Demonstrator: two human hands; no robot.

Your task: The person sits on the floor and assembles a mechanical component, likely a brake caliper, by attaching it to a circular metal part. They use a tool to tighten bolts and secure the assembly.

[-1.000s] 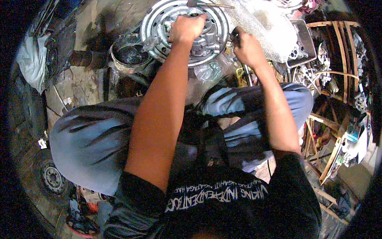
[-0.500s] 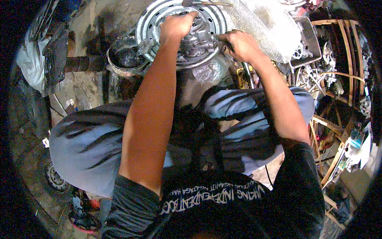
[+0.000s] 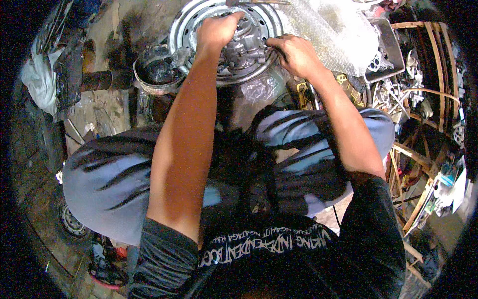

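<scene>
A silver steel wheel rim (image 3: 185,25) lies flat on the ground in front of my knees. A grey metal engine part (image 3: 245,47) sits in its middle. My left hand (image 3: 216,31) is clamped over the top left of that part. My right hand (image 3: 294,54) grips its right side, fingers curled; whether a small tool is in them is hidden. A rod-like tool (image 3: 254,3) lies across the rim's far edge.
A dirty metal bowl (image 3: 157,72) stands left of the rim. Bubble wrap (image 3: 333,30) and a metal tray of small parts (image 3: 386,47) lie to the right, beside wooden frames (image 3: 428,99). A dark pipe (image 3: 102,79) lies at left. A small wheel (image 3: 72,224) is by my left leg.
My view has shifted, so the rim sits higher and more to the left. My right hand has moved inward from the rim's right edge onto the engine part; the left hand stays on top.
</scene>
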